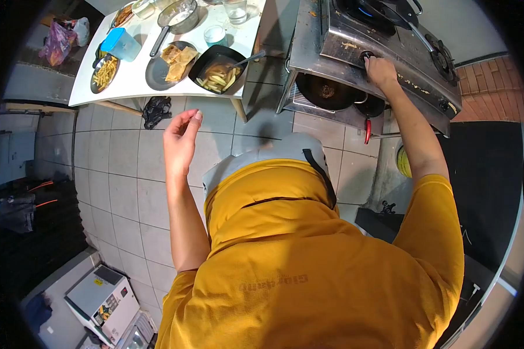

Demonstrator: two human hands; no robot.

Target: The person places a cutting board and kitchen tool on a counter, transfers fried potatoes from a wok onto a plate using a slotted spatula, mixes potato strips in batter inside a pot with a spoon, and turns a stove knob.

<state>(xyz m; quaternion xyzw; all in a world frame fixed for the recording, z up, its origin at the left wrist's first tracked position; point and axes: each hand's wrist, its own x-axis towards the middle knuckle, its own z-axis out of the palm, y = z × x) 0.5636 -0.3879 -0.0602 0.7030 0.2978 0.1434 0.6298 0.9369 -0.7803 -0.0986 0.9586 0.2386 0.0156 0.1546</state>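
My right hand (381, 71) is closed on a black knob (367, 56) at the front of the steel gas stove (413, 75). A dark pan (387, 11) sits on the burner above, with a blue flame at its left. My left hand (181, 136) hangs in the air over the tiled floor, thumb and fingertips pressed together; whether anything is between them is too small to tell. Nearest to it, on the white table (183, 92), are a black square bowl (206, 61) with pale slices, liquid and a spoon, and a grey plate (154, 72) with folded flatbread.
A plate of fries (105, 74), a blue-lidded container (122, 43), a saucepan (183, 22) and glasses stand on the table. Under the stove, a shelf holds a wok (326, 92) and a red-handled pan. A black bag (156, 111) lies beside a table leg.
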